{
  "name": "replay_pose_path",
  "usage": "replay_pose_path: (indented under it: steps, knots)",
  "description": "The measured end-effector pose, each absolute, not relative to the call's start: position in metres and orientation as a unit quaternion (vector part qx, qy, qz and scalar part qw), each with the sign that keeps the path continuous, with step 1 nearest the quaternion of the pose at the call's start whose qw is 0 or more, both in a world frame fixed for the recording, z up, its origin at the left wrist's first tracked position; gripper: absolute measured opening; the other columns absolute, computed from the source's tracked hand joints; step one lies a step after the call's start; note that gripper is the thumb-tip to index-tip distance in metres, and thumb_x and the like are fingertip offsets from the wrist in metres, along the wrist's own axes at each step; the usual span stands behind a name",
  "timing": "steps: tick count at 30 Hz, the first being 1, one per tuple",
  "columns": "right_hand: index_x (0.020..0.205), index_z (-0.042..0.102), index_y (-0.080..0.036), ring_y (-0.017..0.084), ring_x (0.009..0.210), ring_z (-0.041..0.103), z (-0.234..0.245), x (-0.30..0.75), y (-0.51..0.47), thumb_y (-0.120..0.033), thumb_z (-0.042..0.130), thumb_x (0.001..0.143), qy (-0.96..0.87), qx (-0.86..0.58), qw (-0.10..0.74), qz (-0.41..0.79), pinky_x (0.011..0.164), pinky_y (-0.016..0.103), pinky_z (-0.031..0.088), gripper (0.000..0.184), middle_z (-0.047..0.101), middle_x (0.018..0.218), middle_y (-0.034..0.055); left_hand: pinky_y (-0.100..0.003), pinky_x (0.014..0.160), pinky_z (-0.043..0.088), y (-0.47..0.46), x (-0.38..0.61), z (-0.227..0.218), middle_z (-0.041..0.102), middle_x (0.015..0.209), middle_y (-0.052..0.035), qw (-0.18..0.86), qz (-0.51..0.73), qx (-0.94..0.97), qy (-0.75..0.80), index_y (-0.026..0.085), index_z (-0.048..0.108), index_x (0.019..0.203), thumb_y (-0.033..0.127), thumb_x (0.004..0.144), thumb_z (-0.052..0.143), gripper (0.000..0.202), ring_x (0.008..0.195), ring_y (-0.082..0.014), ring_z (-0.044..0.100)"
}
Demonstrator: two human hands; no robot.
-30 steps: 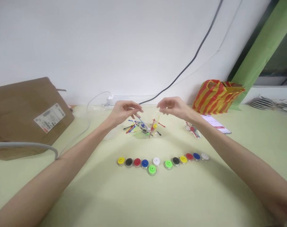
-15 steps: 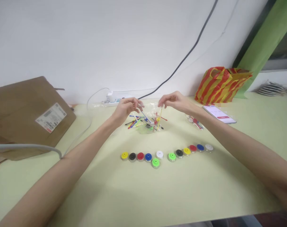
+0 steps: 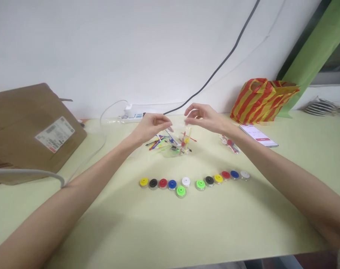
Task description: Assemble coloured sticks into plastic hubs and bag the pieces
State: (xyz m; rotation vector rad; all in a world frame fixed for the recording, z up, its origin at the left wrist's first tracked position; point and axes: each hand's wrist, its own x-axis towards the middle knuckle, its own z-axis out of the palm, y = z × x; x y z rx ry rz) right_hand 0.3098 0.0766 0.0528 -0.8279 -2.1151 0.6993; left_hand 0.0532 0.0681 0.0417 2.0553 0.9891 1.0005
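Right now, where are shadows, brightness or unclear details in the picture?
Head view: soft shadows lie on the table; head view: the phone screen is bright, its text hard to read; head view: the clear bag has faint edges.

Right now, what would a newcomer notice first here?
Probably the row of coloured discs across the table comes first. Beyond it, the left hand and right hand are near a clear bag and colourful sticks. A striped bag stands at right, near the wall.
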Motion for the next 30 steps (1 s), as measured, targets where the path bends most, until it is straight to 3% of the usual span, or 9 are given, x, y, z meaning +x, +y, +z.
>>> replay_pose_path:
  steps: [6, 13, 19, 26, 30]
  knots:
    - [0.082, 0.073, -0.016, 0.017, 0.075, 0.063, 0.049, 0.303, 0.076, -0.040, 0.068, 0.087, -0.859, -0.339, 0.307, 0.232, 0.070, 0.030, 0.046, 0.025, 0.074, 0.082, 0.0062, -0.032, 0.073, 0.056, 0.064, 0.058, 0.042, 0.078, 0.087, -0.0098, 0.228, 0.362, 0.816, 0.389, 0.015, 0.076, 0.086, 0.037, 0.081, 0.075, 0.023, 0.078, -0.0214, 0.072]
    - [0.077, 0.072, -0.018, 0.016, 0.069, 0.060, 0.053, 0.302, 0.072, -0.033, 0.070, 0.083, -0.880, -0.326, 0.271, 0.214, 0.065, 0.029, 0.044, 0.017, 0.072, 0.077, 0.0032, -0.032, 0.076, 0.053, 0.060, 0.061, 0.044, 0.078, 0.080, -0.0056, 0.173, 0.323, 0.846, 0.387, 0.017, 0.078, 0.079, 0.030, 0.088, 0.064, 0.021, 0.075, -0.0188, 0.069]
    - [0.082, 0.074, -0.018, 0.017, 0.073, 0.061, 0.060, 0.305, 0.070, -0.030, 0.069, 0.083, -0.889, -0.321, 0.237, 0.227, 0.066, 0.029, 0.044, 0.014, 0.073, 0.079, 0.0040, -0.031, 0.076, 0.055, 0.058, 0.058, 0.051, 0.079, 0.082, -0.0061, 0.221, 0.299, 0.843, 0.388, 0.017, 0.078, 0.081, 0.031, 0.085, 0.068, 0.017, 0.077, -0.0205, 0.072]
    - [0.075, 0.065, -0.020, 0.016, 0.070, 0.061, 0.054, 0.306, 0.076, -0.007, 0.054, 0.081, -0.905, -0.326, 0.200, 0.188, 0.064, 0.028, 0.042, 0.018, 0.071, 0.076, 0.0027, -0.027, 0.064, 0.054, 0.061, 0.048, 0.055, 0.078, 0.078, -0.0069, 0.237, 0.248, 0.858, 0.381, 0.017, 0.076, 0.082, 0.037, 0.083, 0.073, 0.020, 0.073, -0.0202, 0.073]
    - [0.073, 0.060, -0.020, 0.014, 0.065, 0.059, 0.053, 0.304, 0.075, -0.004, 0.050, 0.081, -0.917, -0.323, 0.190, 0.136, 0.062, 0.027, 0.038, 0.020, 0.068, 0.070, 0.0013, -0.027, 0.064, 0.055, 0.061, 0.045, 0.056, 0.077, 0.077, -0.0077, 0.263, 0.259, 0.843, 0.392, 0.017, 0.075, 0.080, 0.037, 0.080, 0.077, 0.021, 0.071, -0.0199, 0.073]
